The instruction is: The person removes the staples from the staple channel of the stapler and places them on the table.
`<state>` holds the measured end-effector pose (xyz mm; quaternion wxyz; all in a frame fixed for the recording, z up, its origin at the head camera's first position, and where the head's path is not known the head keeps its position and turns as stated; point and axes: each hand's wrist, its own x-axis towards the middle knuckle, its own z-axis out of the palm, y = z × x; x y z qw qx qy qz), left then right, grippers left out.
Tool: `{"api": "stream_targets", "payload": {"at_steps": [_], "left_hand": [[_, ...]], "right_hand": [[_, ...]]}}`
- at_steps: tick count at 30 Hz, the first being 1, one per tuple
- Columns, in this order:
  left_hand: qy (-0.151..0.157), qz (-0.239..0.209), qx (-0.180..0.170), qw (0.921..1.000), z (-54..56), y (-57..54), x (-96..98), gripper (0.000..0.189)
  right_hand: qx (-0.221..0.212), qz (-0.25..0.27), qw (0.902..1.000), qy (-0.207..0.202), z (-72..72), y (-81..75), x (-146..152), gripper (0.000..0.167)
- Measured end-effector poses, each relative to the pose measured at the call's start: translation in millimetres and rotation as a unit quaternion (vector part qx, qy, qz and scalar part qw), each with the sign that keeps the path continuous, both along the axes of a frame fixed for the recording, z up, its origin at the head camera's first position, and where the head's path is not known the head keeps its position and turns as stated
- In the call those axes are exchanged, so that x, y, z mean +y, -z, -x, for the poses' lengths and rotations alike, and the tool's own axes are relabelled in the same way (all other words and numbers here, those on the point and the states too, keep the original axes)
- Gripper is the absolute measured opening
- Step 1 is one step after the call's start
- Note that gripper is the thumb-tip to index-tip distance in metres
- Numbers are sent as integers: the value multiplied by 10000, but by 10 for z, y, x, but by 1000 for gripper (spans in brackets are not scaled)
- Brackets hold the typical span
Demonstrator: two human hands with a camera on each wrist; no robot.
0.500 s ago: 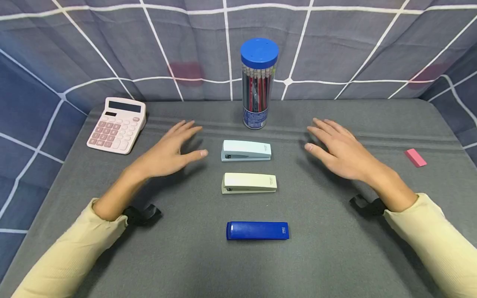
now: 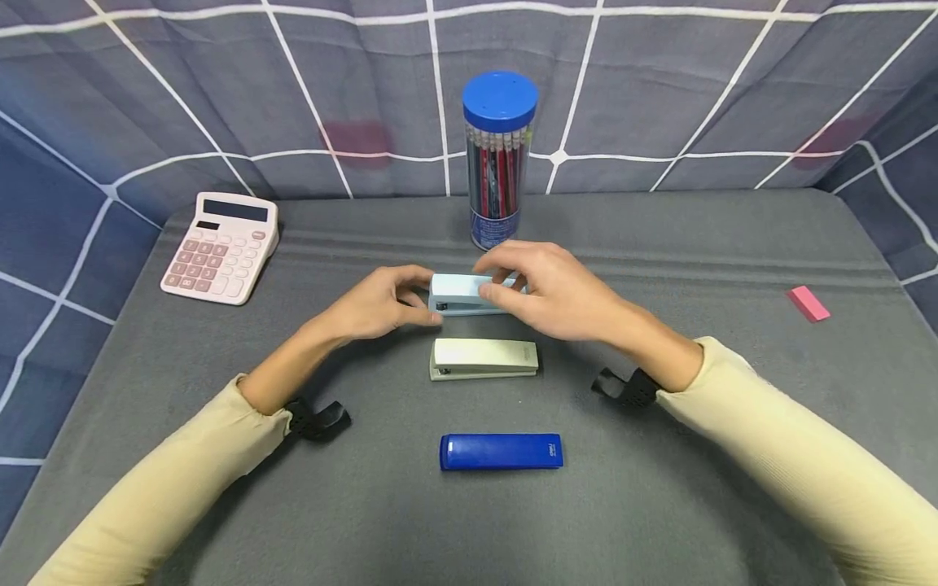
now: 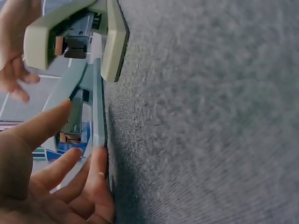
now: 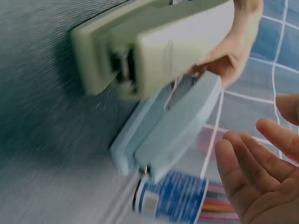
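Observation:
A light blue stapler (image 2: 458, 291) lies crosswise on the grey table, between both hands. My left hand (image 2: 372, 306) is at its left end, thumb toward the near side and fingers toward the far side. In the left wrist view the fingertips (image 3: 99, 156) meet the end of the stapler's base. Above the right end hovers my right hand (image 2: 560, 293), hiding that end in the head view. Its fingers, loosely bent, stand apart from the stapler in the right wrist view. Just nearer sits a pale green stapler (image 2: 484, 359).
A dark blue stapler (image 2: 501, 452) lies closest to me. Behind the light blue one stands a clear tub of pencils (image 2: 498, 171) with a blue lid. A pink calculator (image 2: 220, 248) is at the back left, a pink eraser (image 2: 809, 303) at the right. Grid-patterned cloth (image 2: 623, 89) borders the table.
Both hands have moved inward to the light blue stapler, the left to its left end, the right over its right end. The staplers have stayed in place on the table.

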<state>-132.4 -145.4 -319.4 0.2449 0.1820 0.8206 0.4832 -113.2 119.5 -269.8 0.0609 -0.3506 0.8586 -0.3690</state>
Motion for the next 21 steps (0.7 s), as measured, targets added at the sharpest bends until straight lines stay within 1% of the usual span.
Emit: {"api": "stream_targets", "payload": {"at_steps": [4, 8, 10, 14, 17, 21], "left_hand": [[-165, 80, 29, 9998, 31, 36, 19, 52], [-211, 262, 149, 9993, 36, 58, 20, 50], [-197, 341, 217, 9990, 30, 58, 26, 49], [-108, 469, 478, 9977, 28, 59, 33, 43], [-8, 547, 695, 9961, 50, 78, 22, 37], [51, 565, 817, 9950, 88, 96, 4, 32]], "right_hand": [[7, -222, 9997, -120, 88, 34, -199, 28], [-142, -371, 9992, -105, 166, 88, -308, 29], [-235, -394, 9989, -107, 189, 101, -350, 27], [-309, -352, 9987, -197, 210, 112, -424, 22], [-296, -297, 9989, -232, 232, 137, -457, 22], [-344, -273, 9989, -174, 256, 159, -475, 23]]}}
